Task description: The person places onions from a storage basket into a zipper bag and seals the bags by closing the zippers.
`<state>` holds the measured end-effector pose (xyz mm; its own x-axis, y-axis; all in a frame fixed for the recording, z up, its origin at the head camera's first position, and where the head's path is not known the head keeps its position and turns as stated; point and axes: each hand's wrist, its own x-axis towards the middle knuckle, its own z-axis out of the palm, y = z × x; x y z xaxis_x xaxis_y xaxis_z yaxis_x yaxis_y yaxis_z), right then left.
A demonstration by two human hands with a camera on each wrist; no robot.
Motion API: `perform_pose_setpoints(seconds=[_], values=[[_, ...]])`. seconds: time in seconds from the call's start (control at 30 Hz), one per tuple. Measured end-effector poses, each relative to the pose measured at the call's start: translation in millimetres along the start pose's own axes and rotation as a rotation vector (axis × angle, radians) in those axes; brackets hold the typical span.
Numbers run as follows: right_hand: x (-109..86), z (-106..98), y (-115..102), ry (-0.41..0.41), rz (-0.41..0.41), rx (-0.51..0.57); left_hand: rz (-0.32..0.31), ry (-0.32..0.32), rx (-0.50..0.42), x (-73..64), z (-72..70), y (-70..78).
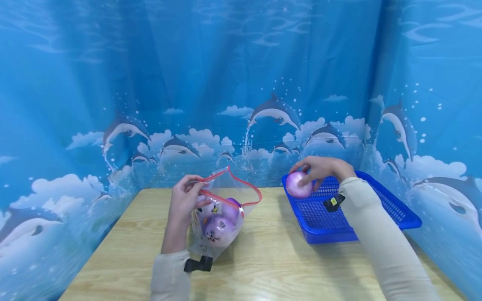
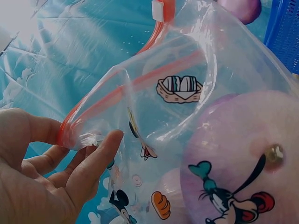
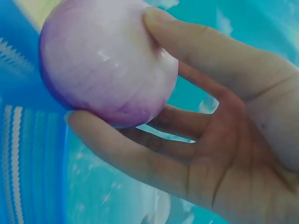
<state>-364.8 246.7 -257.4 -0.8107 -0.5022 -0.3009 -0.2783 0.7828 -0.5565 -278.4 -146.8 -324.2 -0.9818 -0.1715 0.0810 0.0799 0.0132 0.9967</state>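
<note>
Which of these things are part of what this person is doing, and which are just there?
Seem in use:
left hand, gripping the clear bag;
purple-white round things inside it;
right hand, holding a similar round thing;
blue basket beside it.

Seem just there:
wooden table;
dolphin curtain.

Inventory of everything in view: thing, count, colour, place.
Flat wood-grain table: 1, pale tan, foreground
Rectangular slotted plastic basket: 1, blue, table's right side
Clear plastic zip bag, cartoon-printed: 1, red-trimmed, left of basket
Glossy round balls: at least 2, purple-and-white, inside bag
Single round ball: 1, purple-and-white, at basket's left end
Dolphin-print curtain backdrop: count unclear, blue, behind and both sides
Small wrist devices: 2, black, one per wrist
Long sleeves: 2, off-white, on forearms
Left hand: 1, bare, pinching bag's mouth
Right hand: 1, bare, gripping single ball
</note>
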Motion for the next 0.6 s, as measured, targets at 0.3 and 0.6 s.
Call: perform_pose_setpoints(seconds=[0.3,0.6], values=[[6.0,16.8,-37.3,0.103,-0.106,-0.126,0.010,0.000,0.001,-0.5,1.3,-0.8],[6.0,33.8,-66.1,0.207,-0.310,-0.181,0.014,-0.007,-0.007,-1.4,1.2,-0.2]])
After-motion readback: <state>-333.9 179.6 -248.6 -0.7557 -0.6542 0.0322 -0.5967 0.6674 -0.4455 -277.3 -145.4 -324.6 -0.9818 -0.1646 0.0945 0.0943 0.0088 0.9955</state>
